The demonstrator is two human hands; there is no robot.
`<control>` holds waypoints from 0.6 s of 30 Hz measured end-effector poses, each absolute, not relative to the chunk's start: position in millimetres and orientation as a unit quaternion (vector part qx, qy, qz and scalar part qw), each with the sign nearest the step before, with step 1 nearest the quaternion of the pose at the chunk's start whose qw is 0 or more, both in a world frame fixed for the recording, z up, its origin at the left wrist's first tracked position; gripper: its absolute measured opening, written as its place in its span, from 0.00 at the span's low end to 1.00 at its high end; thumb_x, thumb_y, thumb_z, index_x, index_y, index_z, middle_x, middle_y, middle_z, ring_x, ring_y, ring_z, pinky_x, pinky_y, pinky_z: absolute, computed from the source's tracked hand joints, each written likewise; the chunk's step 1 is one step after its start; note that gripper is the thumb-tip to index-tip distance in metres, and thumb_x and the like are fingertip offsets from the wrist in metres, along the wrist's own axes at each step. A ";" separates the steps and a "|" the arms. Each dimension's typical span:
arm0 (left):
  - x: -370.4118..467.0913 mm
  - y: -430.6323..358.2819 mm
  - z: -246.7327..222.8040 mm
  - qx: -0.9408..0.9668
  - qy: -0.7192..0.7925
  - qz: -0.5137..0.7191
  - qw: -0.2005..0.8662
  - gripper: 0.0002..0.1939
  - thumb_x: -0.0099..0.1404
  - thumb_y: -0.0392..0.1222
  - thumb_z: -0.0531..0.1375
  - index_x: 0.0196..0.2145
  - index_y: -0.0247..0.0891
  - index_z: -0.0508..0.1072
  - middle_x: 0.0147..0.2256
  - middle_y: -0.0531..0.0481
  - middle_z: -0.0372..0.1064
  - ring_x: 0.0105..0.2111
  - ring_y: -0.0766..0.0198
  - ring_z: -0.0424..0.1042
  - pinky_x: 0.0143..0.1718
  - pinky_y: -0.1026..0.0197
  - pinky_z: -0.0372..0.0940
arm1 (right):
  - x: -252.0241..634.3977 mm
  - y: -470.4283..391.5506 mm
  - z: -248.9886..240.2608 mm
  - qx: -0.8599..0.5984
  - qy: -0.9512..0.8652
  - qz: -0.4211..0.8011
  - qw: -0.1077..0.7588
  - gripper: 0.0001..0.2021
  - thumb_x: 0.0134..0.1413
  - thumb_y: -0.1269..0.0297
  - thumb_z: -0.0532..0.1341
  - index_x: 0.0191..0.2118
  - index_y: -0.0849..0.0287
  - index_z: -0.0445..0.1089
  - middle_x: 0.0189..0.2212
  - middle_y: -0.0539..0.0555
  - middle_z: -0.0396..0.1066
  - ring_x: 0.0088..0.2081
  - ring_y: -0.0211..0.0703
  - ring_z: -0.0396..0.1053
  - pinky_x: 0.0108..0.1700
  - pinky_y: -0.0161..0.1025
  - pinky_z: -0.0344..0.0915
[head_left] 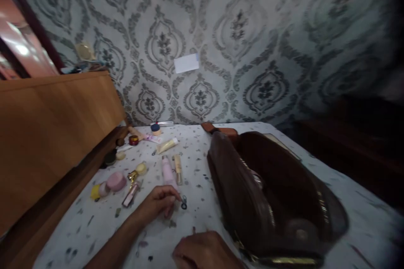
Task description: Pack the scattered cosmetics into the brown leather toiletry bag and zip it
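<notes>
My left hand (162,201) is closed, its fingers curled and low over the cloth. Its fingertips are beside a small dark looped thing (184,203), perhaps a hair tie; I cannot tell whether they grip it. My right hand (206,252), closed and blurred at the lower edge, has its fingers mostly hidden; what it holds, if anything, is unclear. Just beyond the left hand lie a pink tube (168,170) and a slim beige tube (178,169). To the right, a dark brown handbag (240,189) gapes wide, with a light item (257,178) partly visible inside.
Left on the patterned cloth lie a pink round jar (116,181), a yellow-capped item (95,192), a small pink bottle (130,194) and a gold item (133,175). A cream tube (167,146) and a dark-lidded jar (155,129) lie farther back. A wooden panel (59,122) borders the left.
</notes>
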State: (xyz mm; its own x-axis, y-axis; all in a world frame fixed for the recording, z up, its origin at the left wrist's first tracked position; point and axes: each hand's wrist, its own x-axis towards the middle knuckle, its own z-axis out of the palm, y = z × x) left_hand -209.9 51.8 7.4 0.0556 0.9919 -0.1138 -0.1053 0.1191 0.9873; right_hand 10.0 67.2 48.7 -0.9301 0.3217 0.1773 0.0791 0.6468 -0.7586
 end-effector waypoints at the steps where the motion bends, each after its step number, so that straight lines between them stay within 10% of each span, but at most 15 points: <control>1: -209.9 52.7 8.1 0.453 0.479 0.497 0.564 0.24 0.54 0.61 0.69 0.33 0.34 0.76 0.11 0.60 0.58 0.12 0.72 0.55 0.17 0.68 0.53 | 1.6 67.1 52.8 -0.128 -0.881 0.426 0.161 0.11 0.57 0.69 0.56 0.24 0.57 0.65 0.20 0.47 0.66 0.23 0.35 0.61 0.29 0.33 0.55; 10: -213.9 54.3 15.0 0.412 0.500 0.563 0.514 0.26 0.48 0.57 0.72 0.36 0.34 0.75 0.23 0.55 0.70 0.16 0.73 0.63 0.15 0.70 0.54 | -49.0 75.5 4.3 -0.231 -0.698 0.637 0.234 0.26 0.59 0.37 0.50 0.32 0.58 0.65 0.21 0.49 0.66 0.21 0.39 0.64 0.26 0.35 0.60; 18: -219.5 58.7 5.9 0.392 0.526 0.588 0.473 0.23 0.54 0.57 0.68 0.37 0.34 0.73 0.16 0.59 0.64 0.12 0.72 0.58 0.14 0.69 0.51 | -41.2 77.8 -5.6 -0.242 -0.700 0.636 0.217 0.31 0.56 0.31 0.52 0.36 0.59 0.70 0.20 0.48 0.64 0.22 0.39 0.62 0.25 0.35 0.57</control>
State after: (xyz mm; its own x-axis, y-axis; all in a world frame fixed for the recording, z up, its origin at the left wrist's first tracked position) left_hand -219.5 58.7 5.9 -0.2448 0.9688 -0.0378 -0.1436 0.0024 0.9896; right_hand -41.2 77.8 -5.6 -0.7887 0.6148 -0.0028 0.0623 0.0754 -0.9952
